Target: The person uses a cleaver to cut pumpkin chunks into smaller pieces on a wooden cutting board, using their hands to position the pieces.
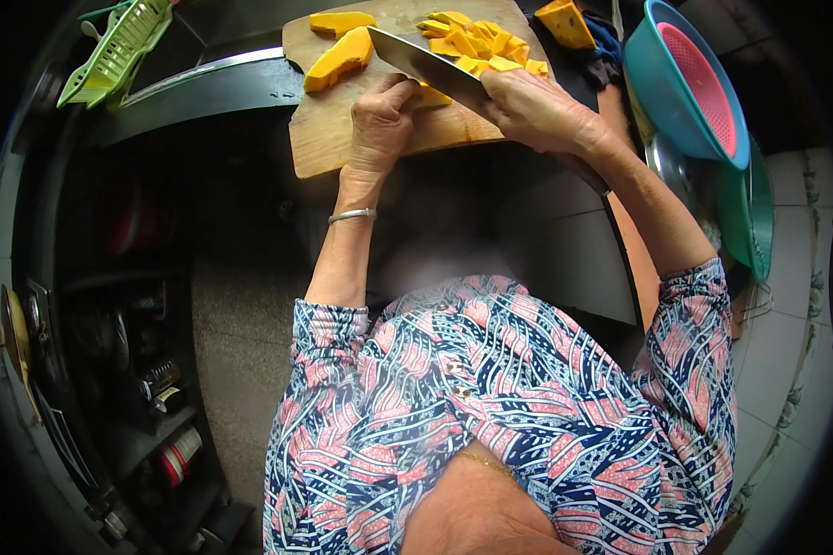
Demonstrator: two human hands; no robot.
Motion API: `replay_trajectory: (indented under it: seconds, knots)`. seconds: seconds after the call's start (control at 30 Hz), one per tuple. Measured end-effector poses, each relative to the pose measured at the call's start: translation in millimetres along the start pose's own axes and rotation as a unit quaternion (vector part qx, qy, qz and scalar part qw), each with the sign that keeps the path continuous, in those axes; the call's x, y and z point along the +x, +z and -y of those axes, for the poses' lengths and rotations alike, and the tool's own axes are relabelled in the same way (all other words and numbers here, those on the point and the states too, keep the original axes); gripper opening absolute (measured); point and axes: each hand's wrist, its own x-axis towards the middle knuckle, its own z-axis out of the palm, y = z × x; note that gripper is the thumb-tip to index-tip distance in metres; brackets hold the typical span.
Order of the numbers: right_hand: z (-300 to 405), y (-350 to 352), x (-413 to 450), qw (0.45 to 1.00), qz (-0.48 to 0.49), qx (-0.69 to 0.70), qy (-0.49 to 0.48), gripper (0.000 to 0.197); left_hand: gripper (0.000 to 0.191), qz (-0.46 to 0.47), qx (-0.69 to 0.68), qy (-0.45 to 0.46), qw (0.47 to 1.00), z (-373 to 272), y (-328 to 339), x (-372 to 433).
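My right hand (538,107) grips the handle of a broad-bladed cleaver (427,68), its blade slanting up to the left over a wooden cutting board (326,142). My left hand (385,118), fingers curled, holds a piece of orange pumpkin (436,96) under the blade. The blade and fingers partly hide this piece, and I cannot tell if the edge touches it. Two larger pumpkin slices, a thick one (340,61) and a smaller one (342,23), lie at the board's far left. Several cut pumpkin chunks (482,41) are heaped at its far right.
A yellow-orange item (566,24) lies beyond the board's right corner. Farther right, a blue basin (680,83) holds a pink strainer (697,90), with a green basin (750,215) nearby. A green plastic rack (121,48) stands at far left. Dark shelves (156,440) hold jars below.
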Motion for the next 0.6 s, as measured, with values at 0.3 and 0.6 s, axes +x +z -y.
replay_trajectory:
  seconds: [0.3,0.6]
  knots:
    - [-30,22,19,0.966,0.016,0.236,0.105,0.026,0.015,-0.008,0.008,0.017,1.0,7,3,3]
    - [-8,-2,1,0.987,-0.058,0.139,0.057,0.021,0.013,-0.032,-0.027,-0.04,0.998,8,3,1]
